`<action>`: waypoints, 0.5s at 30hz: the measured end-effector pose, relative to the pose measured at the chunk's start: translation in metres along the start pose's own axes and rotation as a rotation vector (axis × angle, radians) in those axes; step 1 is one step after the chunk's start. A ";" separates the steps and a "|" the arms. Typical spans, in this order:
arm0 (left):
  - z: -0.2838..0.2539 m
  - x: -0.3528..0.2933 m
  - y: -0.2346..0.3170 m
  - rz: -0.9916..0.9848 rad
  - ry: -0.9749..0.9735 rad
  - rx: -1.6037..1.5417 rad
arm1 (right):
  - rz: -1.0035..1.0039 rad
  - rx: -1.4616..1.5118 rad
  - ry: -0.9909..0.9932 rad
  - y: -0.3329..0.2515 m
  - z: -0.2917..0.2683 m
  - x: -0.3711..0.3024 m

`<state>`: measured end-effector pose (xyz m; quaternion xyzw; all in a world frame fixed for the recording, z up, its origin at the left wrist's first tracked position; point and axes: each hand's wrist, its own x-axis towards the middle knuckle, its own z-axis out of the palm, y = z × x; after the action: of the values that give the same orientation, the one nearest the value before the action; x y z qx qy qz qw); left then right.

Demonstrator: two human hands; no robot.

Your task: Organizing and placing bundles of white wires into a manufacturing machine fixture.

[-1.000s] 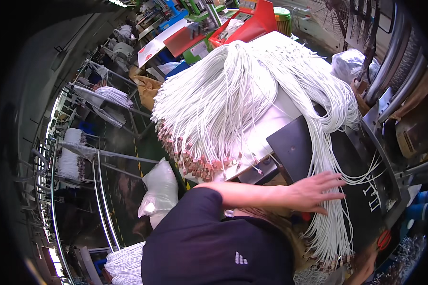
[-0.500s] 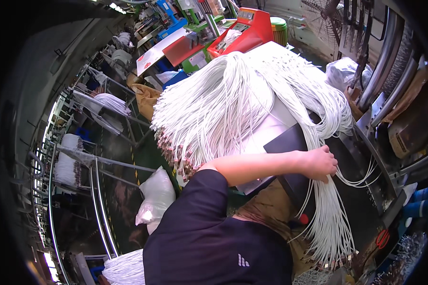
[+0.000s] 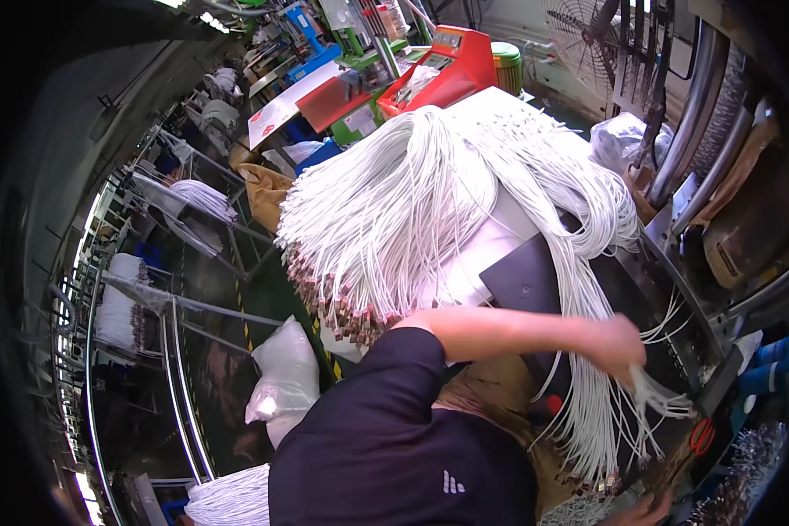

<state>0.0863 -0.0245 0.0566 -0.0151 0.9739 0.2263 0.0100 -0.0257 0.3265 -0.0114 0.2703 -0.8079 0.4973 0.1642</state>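
Note:
My left hand (image 3: pixel 618 348), blurred by motion, reaches across to the right and is closed around a few white cables (image 3: pixel 666 403) that bend away toward the right. Beneath and beside it hangs a thick bundle of white cables (image 3: pixel 587 412), draped over the table's dark near part, with small connectors at the lower ends. Low at the right edge of my body, my right hand (image 3: pixel 649 510) shows only in part, close to those cable ends; its fingers are mostly cut off. A large heap of white cables (image 3: pixel 394 210) lies on the table ahead.
A red machine (image 3: pixel 447 66) stands behind the table. At the right are a metal frame (image 3: pixel 688 289) and a fan (image 3: pixel 587 39). Red-handled scissors (image 3: pixel 701 434) lie near the right edge. A white sack (image 3: pixel 285 373) and cable racks (image 3: pixel 175 302) are on the left.
My left hand has moved right and down from the hanging bundle, drawing a few cables sideways. My right hand has come into view at the bottom. The view has shifted slightly.

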 end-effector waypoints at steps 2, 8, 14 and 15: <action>0.037 0.018 0.025 0.160 -0.034 0.093 | -0.087 0.459 -0.252 -0.082 0.056 0.034; -0.014 -0.008 0.001 0.102 0.248 -0.409 | -0.240 -0.209 -0.766 -0.100 0.063 0.104; -0.007 -0.026 -0.055 -0.115 0.188 -0.354 | -0.306 -0.355 -0.821 -0.103 0.068 0.109; -0.003 -0.020 -0.052 -0.120 0.268 -0.284 | -0.378 -0.233 -0.812 -0.100 0.077 0.097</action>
<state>0.1083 -0.0720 0.0372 -0.1045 0.9222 0.3562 -0.1084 -0.0426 0.1958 0.0772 0.5654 -0.7938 0.2185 -0.0486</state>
